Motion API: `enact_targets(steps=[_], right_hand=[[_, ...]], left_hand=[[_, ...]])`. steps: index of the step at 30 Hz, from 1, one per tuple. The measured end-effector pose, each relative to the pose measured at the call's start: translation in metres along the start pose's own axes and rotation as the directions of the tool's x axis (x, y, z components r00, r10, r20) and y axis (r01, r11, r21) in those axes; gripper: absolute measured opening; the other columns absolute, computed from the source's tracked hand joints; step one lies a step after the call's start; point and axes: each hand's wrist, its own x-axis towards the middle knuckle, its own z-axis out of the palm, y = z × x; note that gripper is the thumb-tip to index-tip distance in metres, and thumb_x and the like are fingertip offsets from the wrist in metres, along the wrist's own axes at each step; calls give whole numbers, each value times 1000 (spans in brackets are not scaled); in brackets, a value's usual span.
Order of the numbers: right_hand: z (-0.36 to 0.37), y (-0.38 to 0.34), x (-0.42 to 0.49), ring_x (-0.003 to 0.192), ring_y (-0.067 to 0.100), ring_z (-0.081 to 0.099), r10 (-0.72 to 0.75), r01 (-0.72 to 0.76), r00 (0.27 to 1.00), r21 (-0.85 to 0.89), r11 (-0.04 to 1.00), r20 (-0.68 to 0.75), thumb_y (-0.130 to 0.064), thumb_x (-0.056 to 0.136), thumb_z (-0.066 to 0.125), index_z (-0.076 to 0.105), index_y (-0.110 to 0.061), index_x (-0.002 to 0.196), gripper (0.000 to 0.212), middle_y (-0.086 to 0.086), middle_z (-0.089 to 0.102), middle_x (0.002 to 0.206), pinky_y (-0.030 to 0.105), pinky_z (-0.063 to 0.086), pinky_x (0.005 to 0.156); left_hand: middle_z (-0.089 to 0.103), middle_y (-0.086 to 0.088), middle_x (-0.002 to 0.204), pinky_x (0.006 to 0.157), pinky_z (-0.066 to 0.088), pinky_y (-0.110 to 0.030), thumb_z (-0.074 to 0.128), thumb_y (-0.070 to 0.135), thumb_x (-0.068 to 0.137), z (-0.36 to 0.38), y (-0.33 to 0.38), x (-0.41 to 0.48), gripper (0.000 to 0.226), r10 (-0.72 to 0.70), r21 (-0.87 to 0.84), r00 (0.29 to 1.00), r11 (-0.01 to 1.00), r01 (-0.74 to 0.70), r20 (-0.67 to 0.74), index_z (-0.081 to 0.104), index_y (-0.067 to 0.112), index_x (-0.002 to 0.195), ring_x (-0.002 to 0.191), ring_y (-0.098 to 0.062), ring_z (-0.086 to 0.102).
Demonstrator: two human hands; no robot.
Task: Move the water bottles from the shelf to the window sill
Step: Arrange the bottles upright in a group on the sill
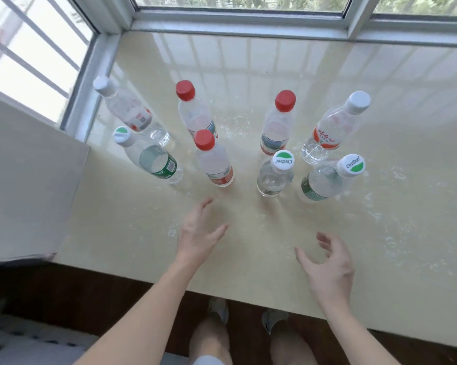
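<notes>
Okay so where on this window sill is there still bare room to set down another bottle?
The window sill is bare right of the white-capped bottle and the green-label bottle, behind the red-capped bottles toward the window frame, and in front around both open hands. The left corner is crowded.

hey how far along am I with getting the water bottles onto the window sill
Done: eight bottles stand upright on the window sill, three with red caps, such as the front one, and five with white or green-marked caps, such as the nearest one. In hand: nothing; your left hand and right hand hover open, empty. Left: unclear, since the shelf is not in view.
</notes>
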Motion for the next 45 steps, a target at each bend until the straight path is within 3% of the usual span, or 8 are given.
enact_targets(steps=[7,15,21,24,31,37,41,45], right_hand=[[84,-74,-34,112,10,58,-83,76,981,47,996,176,-30,74,86,60,-23,123,56,-9,62,116,40,48,101],[170,-133,6,127,9,52,-2,-17,995,195,981,100,-30,70,89,40,-23,146,91,-8,51,141,37,45,108],[192,-145,38,126,8,56,63,-59,998,273,960,-4,-38,59,89,47,-29,135,88,-12,58,136,44,49,102],[196,-145,46,117,11,63,52,-46,999,268,962,-14,-44,55,86,54,-34,123,76,-12,65,125,47,52,97],[199,-157,43,102,20,63,-14,18,1000,165,986,-23,-38,55,91,47,-44,86,54,3,65,110,39,53,89],[205,-159,28,107,22,58,-75,78,997,126,989,-30,-29,56,95,45,-34,98,65,7,60,113,33,47,92],[205,-152,26,109,25,59,-102,105,994,89,991,-40,-28,55,95,46,-33,101,68,10,61,114,35,48,92],[210,-146,24,108,25,56,-80,81,997,63,995,-11,-29,57,95,52,-26,104,63,8,55,110,25,40,86]], left_hand=[[54,5,134,102,41,-33,80,36,77,-81,-57,14,69,-111,49,982,992,120,-153,47,23,136,124,-18,51],[52,7,126,102,40,-27,92,34,60,-87,-74,100,90,-26,-198,985,980,-8,-170,44,18,133,121,-9,50],[62,13,110,80,40,-2,94,30,58,-85,-72,127,72,-33,-291,995,957,4,-97,51,26,116,95,14,56],[67,8,110,86,47,-18,92,36,56,-90,-75,133,69,-44,-269,995,963,19,-85,55,26,114,101,-3,63],[62,25,88,82,48,-19,92,26,62,-118,-88,143,55,-9,-176,1000,984,6,-18,58,24,105,76,21,56],[60,23,91,85,47,-20,90,26,65,-129,-95,137,54,10,-136,1000,991,-9,5,55,26,105,91,-1,59],[58,29,89,69,40,2,90,19,66,-131,-98,135,51,38,-134,998,991,-32,43,56,28,102,79,24,56],[60,27,92,66,37,5,89,20,67,-136,-104,138,55,53,-115,995,992,-43,80,62,14,114,80,30,53]])
